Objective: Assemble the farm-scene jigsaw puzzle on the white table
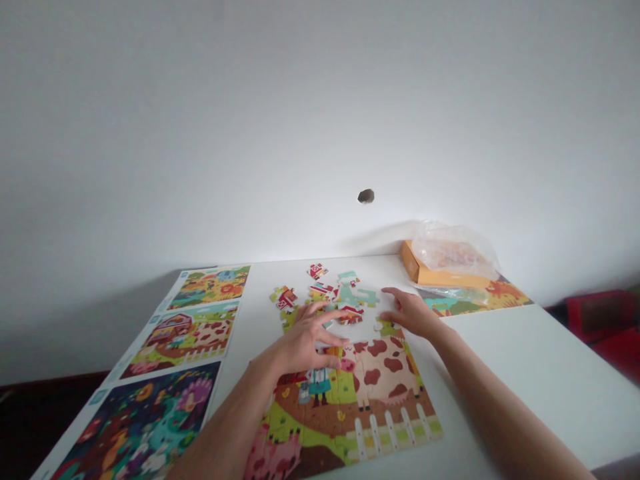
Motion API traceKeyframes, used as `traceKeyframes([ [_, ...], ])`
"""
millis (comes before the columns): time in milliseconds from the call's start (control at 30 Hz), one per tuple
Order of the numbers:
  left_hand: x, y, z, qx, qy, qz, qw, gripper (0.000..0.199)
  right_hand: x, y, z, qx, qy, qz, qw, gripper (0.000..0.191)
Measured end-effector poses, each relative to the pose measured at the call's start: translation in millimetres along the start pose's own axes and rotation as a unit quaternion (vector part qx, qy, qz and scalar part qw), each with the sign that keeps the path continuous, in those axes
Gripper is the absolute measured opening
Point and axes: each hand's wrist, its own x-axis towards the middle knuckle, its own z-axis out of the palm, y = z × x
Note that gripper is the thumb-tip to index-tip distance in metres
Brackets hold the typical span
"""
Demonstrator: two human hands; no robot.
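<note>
The left hand [307, 340] is open with the fingers spread, and it is above the upper part of a puzzle [345, 400], which lies near the middle of the bench [540, 380]. I cannot see a piece held in this hand. The right hand [413, 313] is open too, with the fingers pointing to the left, and it is just beside the upper right corner of the puzzle. I cannot see a piece in it also. The two hands are apart, with a small gap between them.

The joined part of the puzzle shows a cow, a farmer, a pig and a white fence. Loose pieces [320, 293] lie in a group just above it, toward the far edge of the bench. Three picture sheets [183, 337] stand in a row along the left edge. At the far right corner there is an orange box [440, 275], and a plastic bag [453, 248] lies on it.
</note>
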Motion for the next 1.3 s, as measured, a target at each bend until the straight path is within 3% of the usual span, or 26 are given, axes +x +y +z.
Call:
traceKeyframes([
  [267,-1.2,0.9,-0.4,0.013,0.003,-0.001,1.000,0.037,-4.1,16.3,-8.0,0.070,-0.043,-0.034,0.996,0.062],
  [433,-0.5,2.0,-0.7,0.011,0.008,0.006,1.000,0.036,-11.3,7.0,-14.0,0.014,-0.062,-0.090,0.994,0.078],
  [600,0.0,2.1,-0.2,0.019,0.004,0.002,1.000,0.037,-12.1,-2.5,-10.4,-0.038,-0.065,-0.061,0.995,0.100],
  [933,0.1,-0.2,1.1,0.017,0.000,0.007,1.000,0.038,-8.6,-19.5,1.9,-0.067,0.002,-0.002,0.998,0.070],
  [1300,0.8,-1.4,3.1,0.023,0.007,-0.009,1.000,0.040,-1.7,-8.6,5.3,-0.002,0.018,0.009,1.000,0.046],
])
